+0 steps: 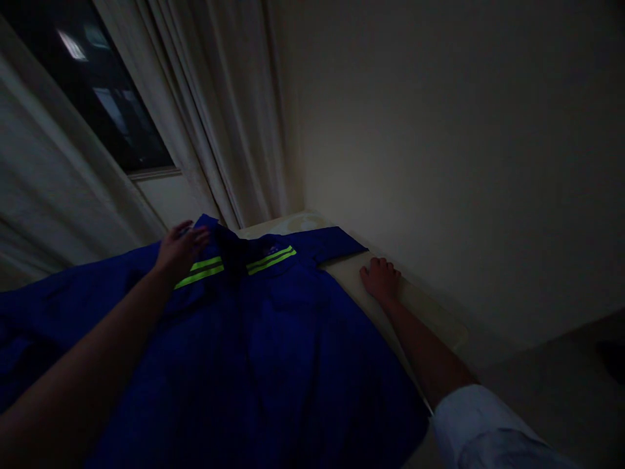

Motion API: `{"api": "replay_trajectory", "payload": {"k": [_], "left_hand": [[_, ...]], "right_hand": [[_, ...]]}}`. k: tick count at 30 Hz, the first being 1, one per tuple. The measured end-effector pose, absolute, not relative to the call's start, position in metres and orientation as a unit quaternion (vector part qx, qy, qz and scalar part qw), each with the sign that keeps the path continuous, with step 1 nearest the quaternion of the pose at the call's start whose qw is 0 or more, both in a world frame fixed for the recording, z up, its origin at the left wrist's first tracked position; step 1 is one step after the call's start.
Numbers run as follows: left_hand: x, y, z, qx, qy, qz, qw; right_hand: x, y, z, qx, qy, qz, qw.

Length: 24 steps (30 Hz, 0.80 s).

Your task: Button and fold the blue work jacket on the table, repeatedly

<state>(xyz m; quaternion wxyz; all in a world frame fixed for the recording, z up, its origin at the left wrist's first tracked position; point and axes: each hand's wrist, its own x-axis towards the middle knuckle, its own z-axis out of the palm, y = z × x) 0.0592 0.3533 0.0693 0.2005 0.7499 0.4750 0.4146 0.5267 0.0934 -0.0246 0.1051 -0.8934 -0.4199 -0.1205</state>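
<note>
A dark blue work shirt with neon yellow-green stripes across the chest lies spread over a pale table. My left hand rests flat on the shirt's shoulder near the collar, fingers apart. My right hand lies on the bare table top just right of the shirt's short sleeve, fingers curled down, holding nothing. A white rolled-up sleeve covers my right upper arm.
The room is dim. Pale curtains hang behind the table beside a dark window. A plain wall runs along the table's right side. Floor shows at the lower right.
</note>
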Motion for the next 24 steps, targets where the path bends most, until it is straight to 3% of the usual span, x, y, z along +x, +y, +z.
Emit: {"api": "replay_trajectory", "payload": {"k": [3, 5, 8, 10, 17, 21, 24], "left_hand": [[0.059, 0.325, 0.031, 0.797, 0.51, 0.252, 0.202], [0.052, 0.301, 0.0, 0.845, 0.493, 0.159, 0.136], [0.034, 0.274, -0.036, 0.886, 0.453, 0.096, 0.027], [0.026, 0.266, -0.044, 0.888, 0.453, 0.08, 0.011], [0.079, 0.274, -0.015, 0.881, 0.458, 0.114, -0.022], [0.123, 0.299, 0.002, 0.8, 0.591, 0.082, 0.057], [0.14, 0.335, 0.025, 0.756, 0.603, 0.212, 0.141]], "right_hand": [[0.527, 0.093, -0.025, -0.892, -0.42, -0.132, 0.103], [0.526, 0.093, -0.025, -0.893, -0.419, -0.13, 0.097], [0.526, 0.093, -0.025, -0.895, -0.42, -0.122, 0.089], [0.526, 0.093, -0.024, -0.895, -0.421, -0.119, 0.086], [0.524, 0.093, -0.021, -0.892, -0.428, -0.114, 0.085], [0.525, 0.092, -0.021, -0.889, -0.429, -0.132, 0.091], [0.526, 0.094, -0.023, -0.891, -0.423, -0.136, 0.09]]}}
